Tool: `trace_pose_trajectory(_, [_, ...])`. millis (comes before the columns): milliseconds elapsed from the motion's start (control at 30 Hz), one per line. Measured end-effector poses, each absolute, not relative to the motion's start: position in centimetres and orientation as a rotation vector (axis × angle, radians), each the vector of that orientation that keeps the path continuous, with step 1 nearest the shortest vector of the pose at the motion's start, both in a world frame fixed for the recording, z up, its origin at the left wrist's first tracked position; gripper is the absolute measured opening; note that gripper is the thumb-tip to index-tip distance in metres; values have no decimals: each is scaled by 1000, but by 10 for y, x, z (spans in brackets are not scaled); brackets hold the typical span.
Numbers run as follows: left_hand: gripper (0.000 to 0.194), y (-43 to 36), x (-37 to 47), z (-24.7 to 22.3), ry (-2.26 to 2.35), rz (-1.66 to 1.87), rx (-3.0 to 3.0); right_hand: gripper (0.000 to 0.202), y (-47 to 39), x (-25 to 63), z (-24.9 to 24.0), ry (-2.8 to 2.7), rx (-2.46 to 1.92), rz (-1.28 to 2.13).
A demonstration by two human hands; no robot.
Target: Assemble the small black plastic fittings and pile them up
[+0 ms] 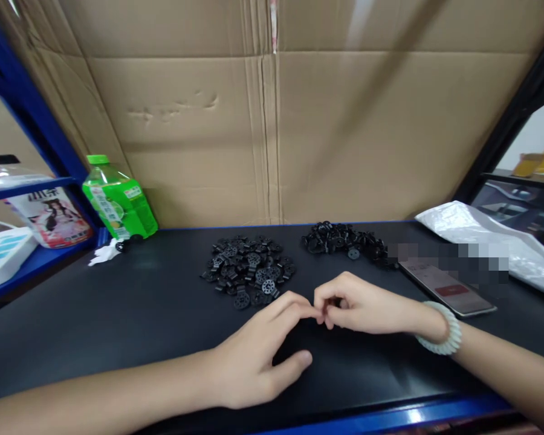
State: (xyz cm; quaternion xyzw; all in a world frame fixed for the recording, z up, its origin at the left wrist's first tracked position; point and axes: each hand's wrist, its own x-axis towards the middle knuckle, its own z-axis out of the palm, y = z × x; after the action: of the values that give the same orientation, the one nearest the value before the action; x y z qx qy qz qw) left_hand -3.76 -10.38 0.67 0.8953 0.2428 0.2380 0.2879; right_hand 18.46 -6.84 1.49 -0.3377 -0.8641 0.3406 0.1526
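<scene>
My left hand (258, 350) is over the black tabletop (163, 326), thumb spread away from the fingers, holding nothing that I can see. Its fingertips meet those of my right hand (349, 305), whose fingers are curled together; whatever they pinch, if anything, is hidden. Just beyond the left fingers lies a pile of small black round plastic parts (249, 269). A second heap of black parts (335, 238) sits behind my right hand. A pale coiled band (448, 329) is round my right wrist.
A phone (448, 290) and a silvery plastic bag (480, 235) lie at the right. On the left stand a green bottle (120, 202) and a labelled bottle (49, 211), with white tissue (105, 254) nearby. Cardboard (185, 121) forms the back wall.
</scene>
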Motion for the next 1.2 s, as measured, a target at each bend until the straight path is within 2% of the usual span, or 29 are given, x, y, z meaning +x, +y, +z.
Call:
trace_pose_trajectory(100, [50, -99, -39, 3, 718, 593, 2349, 23, -55, 203, 24, -2483, -1148, 558])
trace_pose_trajectory(267, [41, -82, -45, -5, 949, 642, 2310, 19, -25, 237, 32, -2212, -1473, -24])
trace_pose_trajectory(400, [34, -79, -46, -9, 991, 695, 2308, 22, -9, 248, 24, -2157, -1542, -167])
trace_pose_trajectory(633, [33, -89, -43, -3, 778, 676, 2441, 18, 3, 236, -3, -2116, -1513, -312])
trace_pose_trajectory(800, [27, -89, -45, -3, 753, 729, 2420, 5, 8, 234, -4, -2052, -1443, -266])
trace_pose_trajectory(933, [21, -90, -43, -2, 763, 802, 2278, 5, -1, 233, 5, -2030, -1330, -104])
trace_pose_trajectory(1067, [22, -90, -39, -2, 805, 767, 1846, 8, -25, 218, 17, -2012, -1129, 285])
trace_pose_trajectory(1200, [39, -83, -38, -5, 779, 745, 1574, 6, -54, 193, 20, -1972, -917, 697])
